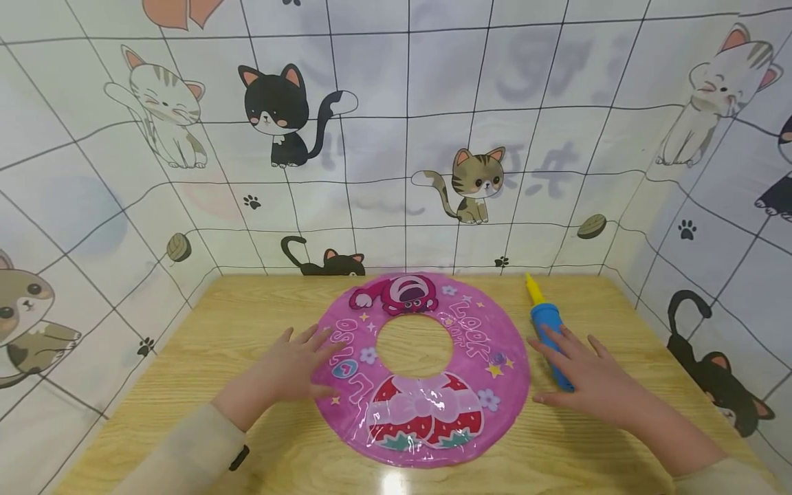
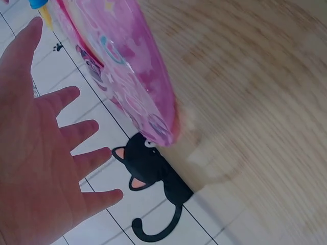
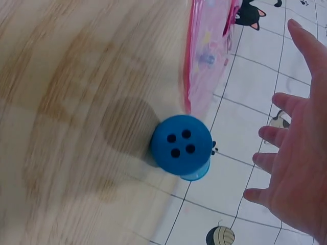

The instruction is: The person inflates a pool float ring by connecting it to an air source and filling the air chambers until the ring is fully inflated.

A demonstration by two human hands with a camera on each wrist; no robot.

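Note:
A pink swim ring [image 1: 427, 423], printed with strawberries, a bear and lettering, lies on the wooden table. My left hand [image 1: 291, 368] hovers over or touches its left edge with fingers spread; the left wrist view shows the palm [image 2: 36, 153] holding nothing, apart from the ring [image 2: 130, 66]. To the right lies a blue hand pump [image 1: 547, 317] with a yellow nozzle [image 1: 534, 290] pointing away. Over its lower part spreads my right hand [image 1: 594, 381], hiding some of it. The right wrist view shows the pump's holed round end [image 3: 181, 145], with that hand [image 3: 296, 148] above and not gripping it.
The wooden table [image 1: 247, 309] meets a cloth backdrop [image 1: 377, 172] with a grid and cartoon cats at the back and sides. A small black object [image 1: 238, 458] shows at the left sleeve. Light glares off the table near the front edge.

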